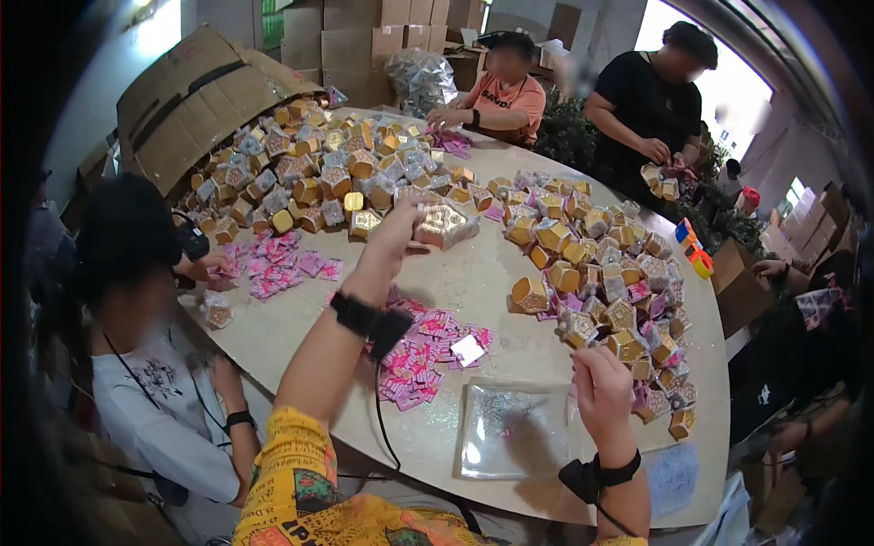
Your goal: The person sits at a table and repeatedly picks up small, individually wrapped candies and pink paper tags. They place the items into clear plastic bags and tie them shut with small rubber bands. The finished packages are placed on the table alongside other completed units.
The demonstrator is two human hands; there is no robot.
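My left hand (401, 229) reaches out over the table and is closed on the edge of a gold house-shaped box (443, 225) with a raised pattern and a clear wrap at its side. My right hand (604, 387) is nearer to me, its fingers curled and pressed together; anything between them is too small to tell. Beside it lies a shallow clear tray (470, 437) holding glittery bits. Pink printed packets (419, 359) are heaped between my arms, with a small white square (468, 350) on top.
Gold and silver boxes (628, 282) are piled at the right of the table (401, 291). More boxes spill from a big carton (191, 100) at the far left. Pink packets (273, 264) lie below them. Co-workers sit or stand around the edge. A blue-and-orange tape dispenser (695, 247) rests at the right rim.
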